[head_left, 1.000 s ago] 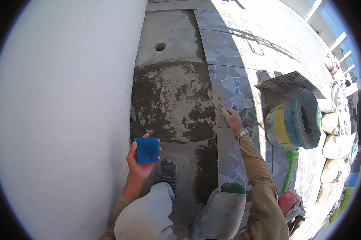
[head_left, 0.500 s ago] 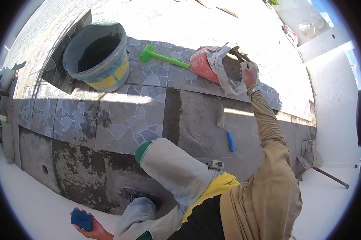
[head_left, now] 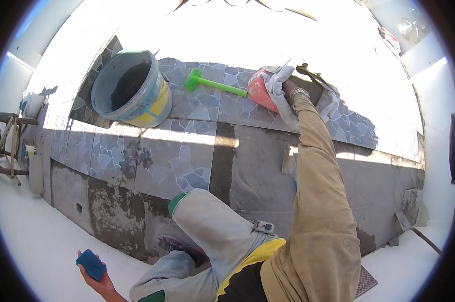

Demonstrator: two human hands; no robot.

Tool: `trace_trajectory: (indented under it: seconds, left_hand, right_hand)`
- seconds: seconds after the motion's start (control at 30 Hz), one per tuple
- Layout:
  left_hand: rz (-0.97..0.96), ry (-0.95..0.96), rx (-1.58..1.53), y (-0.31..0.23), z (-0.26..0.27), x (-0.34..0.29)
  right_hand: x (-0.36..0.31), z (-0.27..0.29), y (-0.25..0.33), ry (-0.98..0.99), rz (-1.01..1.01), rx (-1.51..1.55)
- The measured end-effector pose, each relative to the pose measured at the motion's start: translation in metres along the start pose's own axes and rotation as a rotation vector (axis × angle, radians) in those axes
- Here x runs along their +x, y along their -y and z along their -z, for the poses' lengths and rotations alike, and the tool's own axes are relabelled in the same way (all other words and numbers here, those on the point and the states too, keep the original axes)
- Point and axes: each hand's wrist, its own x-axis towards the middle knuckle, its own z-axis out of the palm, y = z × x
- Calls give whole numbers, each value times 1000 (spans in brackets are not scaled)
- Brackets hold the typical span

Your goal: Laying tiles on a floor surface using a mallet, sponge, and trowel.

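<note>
My left hand (head_left: 103, 283), at the lower left, is closed around a blue sponge (head_left: 92, 265). My right arm stretches forward, and my right hand (head_left: 289, 88) reaches into the open mouth of a red and white paper bag (head_left: 262, 91). Its fingers are hidden inside, so whether they grip anything does not show. The bag leans on its side over the patterned tiles, with grey powder visible within. Left of it lies a mallet (head_left: 212, 83) with a green head and handle. A trowel (head_left: 289, 162) on the grey bed is mostly covered by my right forearm.
A large bucket (head_left: 157, 103) stands at the left beside a leaning tile (head_left: 84, 108). Laid stone-pattern tiles (head_left: 179, 163) border the grey mortar bed (head_left: 257, 166). A long-handled tool (head_left: 403, 221) lies at the right near the white wall. A wooden stand (head_left: 6, 146) is far left.
My right hand has gone from a fist above the bag's far edge down into its opening, my forearm shifting left over the trowel. My left hand still holds the sponge. The view has shifted.
</note>
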Motion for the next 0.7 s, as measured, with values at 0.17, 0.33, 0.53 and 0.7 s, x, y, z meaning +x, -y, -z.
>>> trace_trajectory:
  seconds: [0.17, 0.33, 0.53, 0.7]
  left_hand:
    - [56, -8, 47, 8, -4, -13]
    - [59, -75, 38, 9, -10, -13]
    - [94, -3, 30, 12, -15, -6]
    - [111, 66, -33, 18, 0, 5]
  right_hand:
    - [-11, -1, -30, 358, -129, -393]
    - [-39, 18, -64, -12, -307, -233]
    - [-14, -41, -79, 48, 25, -267]
    - [-15, -42, -55, 66, -219, 179]
